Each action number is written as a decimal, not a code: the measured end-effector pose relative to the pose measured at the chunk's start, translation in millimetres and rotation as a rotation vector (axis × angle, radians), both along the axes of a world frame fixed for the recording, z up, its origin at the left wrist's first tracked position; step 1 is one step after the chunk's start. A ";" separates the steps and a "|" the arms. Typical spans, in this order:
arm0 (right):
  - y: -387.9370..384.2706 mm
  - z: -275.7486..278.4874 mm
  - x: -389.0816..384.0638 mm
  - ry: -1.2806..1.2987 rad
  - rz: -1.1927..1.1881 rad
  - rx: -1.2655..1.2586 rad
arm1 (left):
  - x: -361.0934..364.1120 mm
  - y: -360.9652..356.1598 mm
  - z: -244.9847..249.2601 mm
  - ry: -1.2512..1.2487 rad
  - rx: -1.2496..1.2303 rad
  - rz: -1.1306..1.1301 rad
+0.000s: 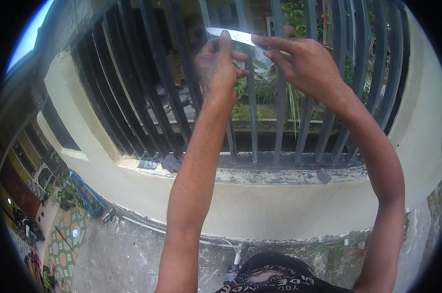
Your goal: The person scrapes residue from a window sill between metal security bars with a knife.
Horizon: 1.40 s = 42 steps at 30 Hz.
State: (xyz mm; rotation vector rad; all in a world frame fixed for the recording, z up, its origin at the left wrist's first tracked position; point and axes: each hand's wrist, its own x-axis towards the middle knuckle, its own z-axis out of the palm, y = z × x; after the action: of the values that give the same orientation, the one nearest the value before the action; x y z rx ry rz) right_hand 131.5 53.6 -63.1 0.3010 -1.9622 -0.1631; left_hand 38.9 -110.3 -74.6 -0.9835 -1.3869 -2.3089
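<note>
Between my two hands, in front of the metal bars, is a thin white strip (239, 37) with dark specks that tapers to a point at its left end. My left hand (218, 68) is closed on it, the thumb pressed on its face and the other fingers curled behind or below. At the strip's right end, my right hand (311, 66) pinches it between thumb and fingers. Dark specks dot both hands and forearms. What the strip is made of cannot be told.
Dark upright bars (252, 117) fill the wall opening. On its ledge (260, 175) lie a crumpled grey cloth (171, 163), a small light-coloured container (147, 165) and a flat grey piece (323, 177). A white pipe (237, 255) runs along the wall's foot; plants grow behind the bars.
</note>
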 end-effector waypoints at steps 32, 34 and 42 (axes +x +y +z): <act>-16.6 -9.7 5.2 -0.042 -0.018 -0.095 | -0.3 -2.0 -1.4 0.001 0.094 -0.044; -11.9 -16.1 6.6 -0.047 0.029 -0.090 | 3.7 -5.5 -14.5 -0.038 -0.026 -0.029; -16.5 7.4 9.8 -0.094 -0.023 -0.139 | 7.2 0.2 4.9 -0.032 0.062 -0.040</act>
State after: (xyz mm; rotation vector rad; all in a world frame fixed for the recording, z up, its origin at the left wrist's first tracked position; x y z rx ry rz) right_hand 141.4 37.1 -55.7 0.1980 -2.0592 -0.0275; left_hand 46.1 -110.1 -69.7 -0.9692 -1.3101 -2.3916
